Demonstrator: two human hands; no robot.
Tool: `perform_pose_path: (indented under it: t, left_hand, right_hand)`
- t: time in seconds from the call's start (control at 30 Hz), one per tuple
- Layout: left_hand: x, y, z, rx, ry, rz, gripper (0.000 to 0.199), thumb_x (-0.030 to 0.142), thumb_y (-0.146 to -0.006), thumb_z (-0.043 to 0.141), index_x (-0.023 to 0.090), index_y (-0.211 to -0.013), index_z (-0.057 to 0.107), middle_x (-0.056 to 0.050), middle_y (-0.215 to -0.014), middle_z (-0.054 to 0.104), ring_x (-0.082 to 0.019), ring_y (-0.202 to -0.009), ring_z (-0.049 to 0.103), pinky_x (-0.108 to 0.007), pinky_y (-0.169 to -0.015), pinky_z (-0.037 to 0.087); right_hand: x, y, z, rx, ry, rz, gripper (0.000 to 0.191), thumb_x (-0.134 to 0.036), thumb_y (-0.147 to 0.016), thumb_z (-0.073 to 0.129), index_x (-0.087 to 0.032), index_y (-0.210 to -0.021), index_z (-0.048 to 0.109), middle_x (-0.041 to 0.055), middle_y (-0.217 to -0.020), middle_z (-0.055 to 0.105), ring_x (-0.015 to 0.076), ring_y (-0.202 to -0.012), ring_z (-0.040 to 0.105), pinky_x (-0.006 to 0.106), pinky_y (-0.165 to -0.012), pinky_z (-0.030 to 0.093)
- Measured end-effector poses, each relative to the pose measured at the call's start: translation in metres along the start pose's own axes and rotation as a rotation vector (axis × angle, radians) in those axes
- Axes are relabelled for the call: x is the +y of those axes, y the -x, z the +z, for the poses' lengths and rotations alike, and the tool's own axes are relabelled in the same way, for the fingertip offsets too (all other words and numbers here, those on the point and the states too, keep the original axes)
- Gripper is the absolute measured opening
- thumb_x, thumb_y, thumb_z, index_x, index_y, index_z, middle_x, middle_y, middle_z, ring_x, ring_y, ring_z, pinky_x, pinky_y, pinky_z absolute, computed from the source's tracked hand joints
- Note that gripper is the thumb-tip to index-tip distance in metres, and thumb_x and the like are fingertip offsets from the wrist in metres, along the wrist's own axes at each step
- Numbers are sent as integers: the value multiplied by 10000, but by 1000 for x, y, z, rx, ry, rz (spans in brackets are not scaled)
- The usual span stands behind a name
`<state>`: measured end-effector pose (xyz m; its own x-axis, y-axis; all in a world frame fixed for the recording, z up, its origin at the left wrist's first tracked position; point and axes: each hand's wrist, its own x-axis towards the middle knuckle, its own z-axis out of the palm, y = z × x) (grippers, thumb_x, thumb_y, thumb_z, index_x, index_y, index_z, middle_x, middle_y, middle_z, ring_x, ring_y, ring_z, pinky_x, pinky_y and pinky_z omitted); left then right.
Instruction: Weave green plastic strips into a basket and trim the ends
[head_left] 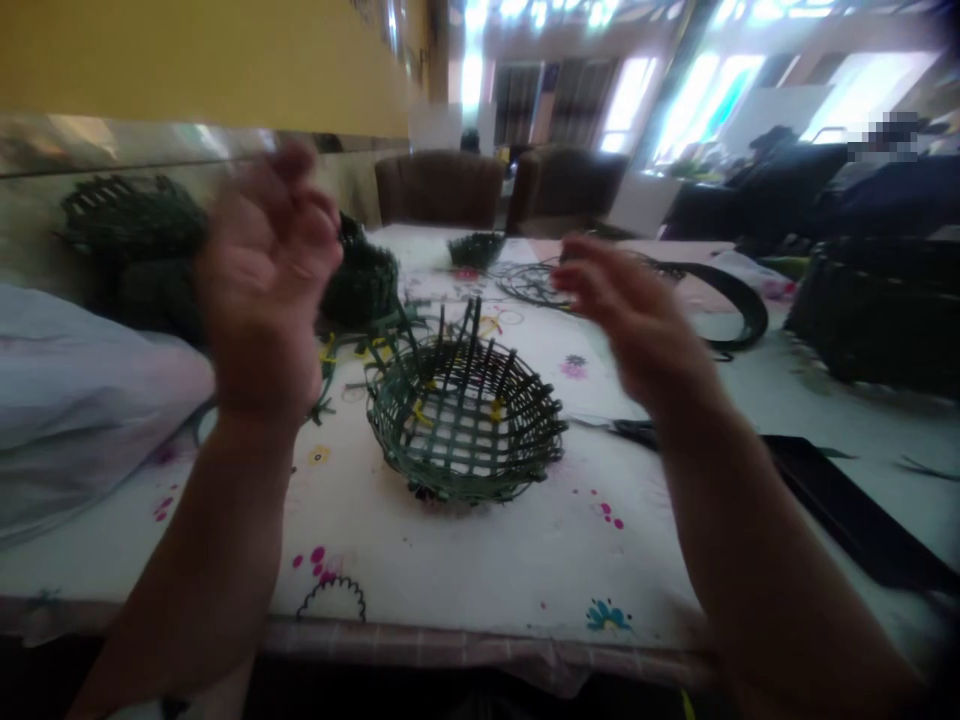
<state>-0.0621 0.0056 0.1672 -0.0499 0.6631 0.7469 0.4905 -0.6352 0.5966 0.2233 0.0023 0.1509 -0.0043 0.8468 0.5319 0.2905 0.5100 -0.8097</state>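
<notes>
My left hand (266, 260) is raised above the table, left of a half-woven dark green basket (469, 480), and touches nothing I can see. Its fingers are loosely bent and blurred by motion. On the other side, my right hand (637, 320) hovers with its fingers stretched forward, also holding nothing visible. Between them the basket rests upright, apart from both hands. Several strip ends stick up from its far rim, and yellow ties (496, 410) show inside it. A tool with a dark handle (636, 431) and a pale blade lies under my right forearm.
A patterned tablecloth (480, 580) covers the table. Other green baskets (135, 220) stand at the left wall; a small one (476, 248) is farther back. Coiled strips (525, 285) lie behind. At right are a large dark basket (877, 310) and a flat black object (855, 510).
</notes>
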Motion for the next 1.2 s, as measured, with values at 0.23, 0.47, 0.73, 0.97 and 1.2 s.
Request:
perform_pose_path:
  t: [0.23, 0.47, 0.73, 0.97, 1.2]
  left_hand:
    - [-86, 52, 29, -261, 483, -691, 640, 472, -809, 696, 191, -1355, 512, -132, -1392, 552, -281, -1258, 547, -446, -1061, 450]
    - [-80, 64, 40, -244, 893, -955, 357, 368, -927, 536, 163, -1193, 656, -71, -1111, 721, -211, -1033, 673, -374, -967, 529]
    - [-81, 67, 38, -302, 884, -964, 358, 373, -917, 552, 168, -1191, 658, -67, -1093, 725, -222, -999, 685, -367, -917, 563]
    - [-78, 70, 47, -258, 866, -901, 376, 356, -933, 513, 170, -1240, 626, -57, -1068, 728, -229, -988, 683, -391, -928, 554]
    - [-52, 70, 47, -271, 938, -1025, 422, 371, -980, 424, 168, -1317, 575, -77, -1066, 727, -221, -910, 701, -378, -844, 582]
  right_hand:
    - [90, 28, 30, -223, -111, 505, 510, -550, -886, 567, -290, -1324, 565, 103, -1308, 639, 272, -1183, 613, 485, -993, 508]
    - [75, 41, 35, -304, -216, 527, 416, -578, -906, 520, -289, -1167, 667, 45, -1277, 671, 250, -1165, 623, 456, -962, 530]
    - [89, 39, 38, -275, -348, 608, 440, -462, -908, 543, -308, -1319, 561, 30, -1298, 660, 227, -1108, 660, 408, -928, 554]
    - [87, 43, 49, -284, -432, 652, 438, -503, -929, 444, -235, -1229, 618, 66, -1100, 743, 246, -965, 703, 416, -851, 581]
    - [65, 36, 24, -298, -443, 717, 474, -589, -933, 429, -229, -1123, 673, 54, -964, 764, 223, -867, 714, 382, -835, 572]
